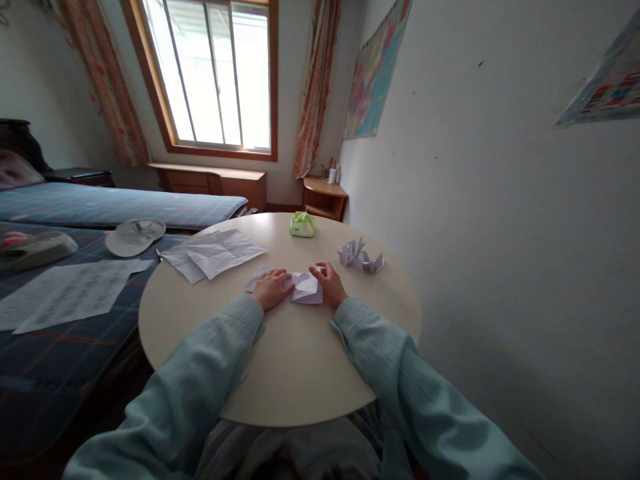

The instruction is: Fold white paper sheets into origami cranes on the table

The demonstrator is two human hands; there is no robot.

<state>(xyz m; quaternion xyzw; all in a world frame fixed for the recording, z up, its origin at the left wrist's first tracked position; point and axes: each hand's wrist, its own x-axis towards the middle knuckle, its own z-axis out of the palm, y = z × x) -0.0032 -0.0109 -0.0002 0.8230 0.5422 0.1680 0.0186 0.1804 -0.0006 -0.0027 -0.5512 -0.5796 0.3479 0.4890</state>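
A partly folded white sheet of paper [306,287] lies on the round table in front of me, with creases and a raised flap on its right part. My left hand [273,289] rests flat on the sheet's left part, fingers stretched out and pressing it down. At the right end, my right hand [327,283] has its thumb and fingers closed on the paper's edge. Several folded paper figures [361,257] with pointed tips stand just beyond my right hand. Creased loose sheets [215,253] lie on the table to the far left.
A green and white tissue pack [303,225] sits near the far edge of the round table [295,393]. Left of the table is a bed [100,337] with printed sheets [70,293] and a pale cap [135,237]. A white wall rises close on the right.
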